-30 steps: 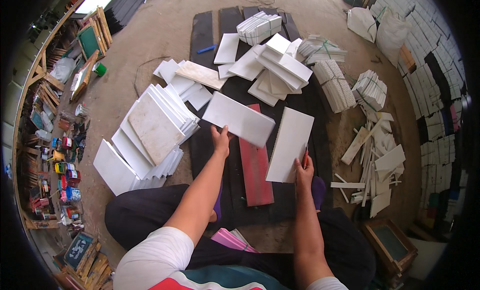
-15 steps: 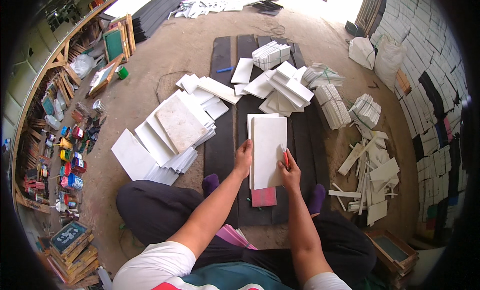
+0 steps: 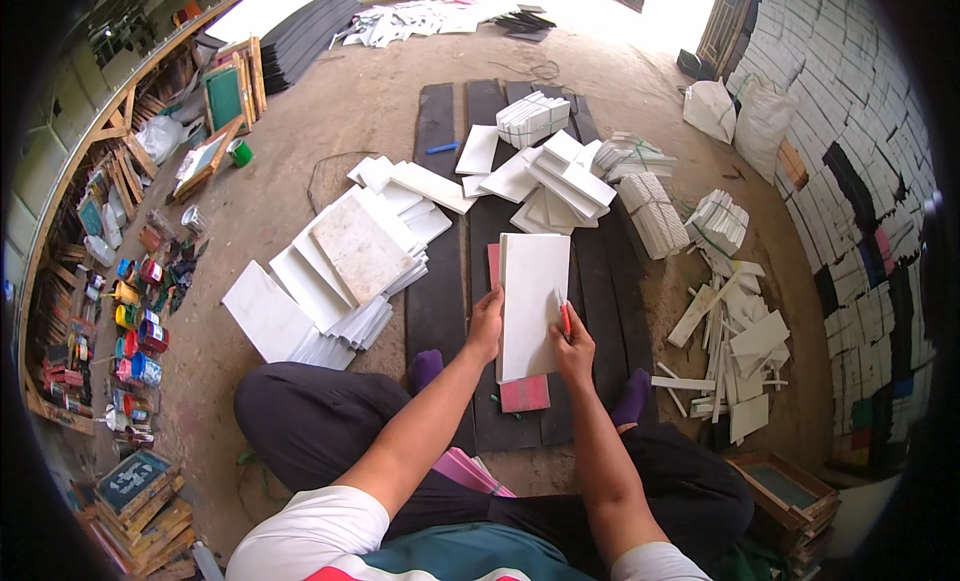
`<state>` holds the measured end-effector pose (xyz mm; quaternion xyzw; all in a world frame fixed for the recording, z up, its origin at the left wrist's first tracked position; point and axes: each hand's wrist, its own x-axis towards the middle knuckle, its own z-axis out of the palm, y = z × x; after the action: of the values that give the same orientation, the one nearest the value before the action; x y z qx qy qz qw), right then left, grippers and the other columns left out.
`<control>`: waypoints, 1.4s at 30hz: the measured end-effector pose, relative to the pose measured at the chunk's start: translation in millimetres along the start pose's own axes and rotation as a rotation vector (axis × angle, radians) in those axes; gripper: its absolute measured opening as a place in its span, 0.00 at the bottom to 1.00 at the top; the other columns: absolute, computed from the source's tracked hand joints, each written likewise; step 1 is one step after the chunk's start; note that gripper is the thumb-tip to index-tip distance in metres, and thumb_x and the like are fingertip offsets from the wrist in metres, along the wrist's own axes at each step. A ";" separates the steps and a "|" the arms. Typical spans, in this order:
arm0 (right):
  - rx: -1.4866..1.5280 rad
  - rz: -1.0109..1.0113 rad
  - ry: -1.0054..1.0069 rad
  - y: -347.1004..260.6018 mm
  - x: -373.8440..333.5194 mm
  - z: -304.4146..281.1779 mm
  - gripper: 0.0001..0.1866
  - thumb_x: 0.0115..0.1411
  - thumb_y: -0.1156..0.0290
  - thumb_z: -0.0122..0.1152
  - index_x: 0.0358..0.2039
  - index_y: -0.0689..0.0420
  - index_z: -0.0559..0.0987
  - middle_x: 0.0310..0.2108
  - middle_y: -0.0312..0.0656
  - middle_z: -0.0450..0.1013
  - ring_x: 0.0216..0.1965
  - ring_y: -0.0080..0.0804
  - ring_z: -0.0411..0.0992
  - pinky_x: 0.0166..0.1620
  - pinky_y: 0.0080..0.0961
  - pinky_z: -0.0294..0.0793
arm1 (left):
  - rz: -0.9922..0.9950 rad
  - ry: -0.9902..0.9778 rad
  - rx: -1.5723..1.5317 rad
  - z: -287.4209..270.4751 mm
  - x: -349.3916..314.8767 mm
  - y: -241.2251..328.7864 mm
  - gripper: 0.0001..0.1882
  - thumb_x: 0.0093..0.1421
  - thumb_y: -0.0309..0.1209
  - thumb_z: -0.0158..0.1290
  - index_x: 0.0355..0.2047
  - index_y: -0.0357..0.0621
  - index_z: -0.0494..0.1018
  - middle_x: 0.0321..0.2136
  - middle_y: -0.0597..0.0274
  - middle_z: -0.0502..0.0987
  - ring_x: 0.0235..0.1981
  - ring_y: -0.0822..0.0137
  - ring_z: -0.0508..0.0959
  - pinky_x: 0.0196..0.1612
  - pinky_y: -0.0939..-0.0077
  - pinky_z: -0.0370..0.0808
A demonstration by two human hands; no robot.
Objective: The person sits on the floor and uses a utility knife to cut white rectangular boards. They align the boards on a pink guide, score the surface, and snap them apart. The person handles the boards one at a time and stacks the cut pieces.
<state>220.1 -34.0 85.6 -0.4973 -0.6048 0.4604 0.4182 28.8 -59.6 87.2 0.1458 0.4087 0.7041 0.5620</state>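
A small stack of white rectangular sheets (image 3: 535, 306) stands between my two hands, its long side pointing away from me. My left hand (image 3: 487, 324) is closed on the stack's left edge, fingers partly hidden. In my right hand (image 3: 572, 353) is a slim red-handled tool (image 3: 566, 321) with a thin grey tip pointing away; the exact kind is too small to tell. The same hand presses against the right edge of the sheets. Under the stack lies a red block (image 3: 526, 394), its near end showing, and a red strip shows beside the far left corner.
Long black boards (image 3: 440, 241) lie beneath the work. White sheets (image 3: 365, 251) are piled to the left, with more (image 3: 570, 181) ahead. Tied bundles (image 3: 652, 216) and white offcuts (image 3: 735, 341) are at the right. Paint cans (image 3: 150, 336) line the left side. A blue pen-like item (image 3: 443, 148) lies ahead.
The sheets in my hands, offset from each other before, now sit nearly even. A red strip shows beside their far left corner. The whole view has shifted slightly.
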 end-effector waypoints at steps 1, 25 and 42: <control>0.021 -0.004 0.004 1.6 0.5 0.6 0.31 0.65 0.75 0.67 0.69 0.58 0.72 0.57 0.39 0.78 0.54 0.22 0.74 0.58 0.22 0.72 | -0.008 -0.003 -0.002 1.1 -0.6 0.3 0.23 0.75 0.47 0.50 0.54 0.40 0.78 0.49 0.64 0.82 0.49 0.72 0.80 0.54 0.73 0.77; -0.158 0.102 -0.014 21.1 -2.6 6.1 0.27 0.63 0.67 0.71 0.63 0.56 0.79 0.48 0.41 0.84 0.48 0.20 0.78 0.53 0.21 0.75 | -0.188 0.109 -0.044 -11.6 -3.2 -4.6 0.30 0.75 0.52 0.48 0.60 0.37 0.73 0.52 0.54 0.81 0.50 0.63 0.82 0.53 0.64 0.80; -0.130 0.081 -0.026 16.2 -12.2 2.3 0.29 0.62 0.64 0.72 0.62 0.58 0.79 0.46 0.42 0.85 0.46 0.20 0.79 0.51 0.21 0.76 | -0.158 -0.011 -0.153 -21.1 -11.7 -12.8 0.27 0.76 0.51 0.44 0.59 0.40 0.75 0.52 0.57 0.81 0.51 0.64 0.82 0.55 0.64 0.79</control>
<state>223.3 -45.0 68.7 -0.5416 -0.6182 0.4430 0.3581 27.1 -78.4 67.6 0.0736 0.3611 0.6860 0.6274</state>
